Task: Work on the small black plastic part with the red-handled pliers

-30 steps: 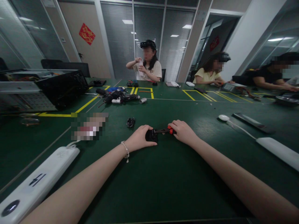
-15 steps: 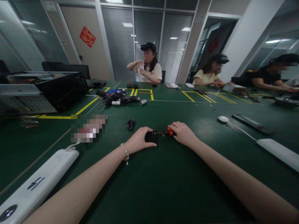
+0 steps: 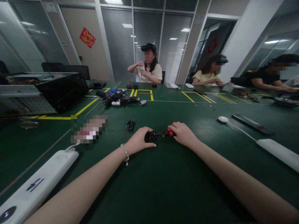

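Here, hands [image 3: 138, 140] hold black part [image 3: 152, 137], red-handled pliers [image 3: 171, 133].

The single camera was worn on the person's head. It looked forward and down across the green table [image 3: 182, 183], with the left hand [image 3: 138, 140] and the right hand [image 3: 182, 132] rather near and the glass wall [image 3: 118, 43] far behind.

We have a bare left forearm [image 3: 93, 183], a bare right forearm [image 3: 221, 169] and one thin, pale, silvery bracelet [image 3: 126, 152].
We wear it around the left wrist [image 3: 121, 154]: a slim loop with small bumps along it and a short dangling end, its material too small to make out. Our left hand [image 3: 139, 140] and right hand [image 3: 181, 133] are bare, like our right wrist [image 3: 193, 142].
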Demonstrator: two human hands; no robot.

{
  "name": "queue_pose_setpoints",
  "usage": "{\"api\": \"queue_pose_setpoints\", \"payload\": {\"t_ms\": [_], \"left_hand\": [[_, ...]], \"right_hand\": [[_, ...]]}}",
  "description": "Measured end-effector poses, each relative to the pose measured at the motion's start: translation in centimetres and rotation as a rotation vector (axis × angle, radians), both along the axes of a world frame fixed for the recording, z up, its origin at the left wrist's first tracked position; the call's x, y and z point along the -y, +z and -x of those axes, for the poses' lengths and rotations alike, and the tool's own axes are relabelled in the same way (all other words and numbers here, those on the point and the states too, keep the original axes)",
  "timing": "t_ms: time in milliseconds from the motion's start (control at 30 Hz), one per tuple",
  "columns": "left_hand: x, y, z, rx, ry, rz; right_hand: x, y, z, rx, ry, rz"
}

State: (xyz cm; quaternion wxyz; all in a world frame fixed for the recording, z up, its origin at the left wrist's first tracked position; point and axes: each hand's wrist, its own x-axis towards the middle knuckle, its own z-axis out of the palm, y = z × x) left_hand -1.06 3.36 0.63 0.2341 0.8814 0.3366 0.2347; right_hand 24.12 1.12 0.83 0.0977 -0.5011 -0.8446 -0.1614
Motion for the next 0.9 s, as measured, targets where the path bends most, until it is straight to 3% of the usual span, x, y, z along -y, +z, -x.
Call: {"api": "queue_pose_setpoints", "payload": {"t_ms": [900], "left_hand": [[0.02, 0.08, -0.07, -0.023, 0.001, -0.023]], "right_hand": [[-0.09, -0.21, -0.25, 0.014, 0.021, -0.036]]}}
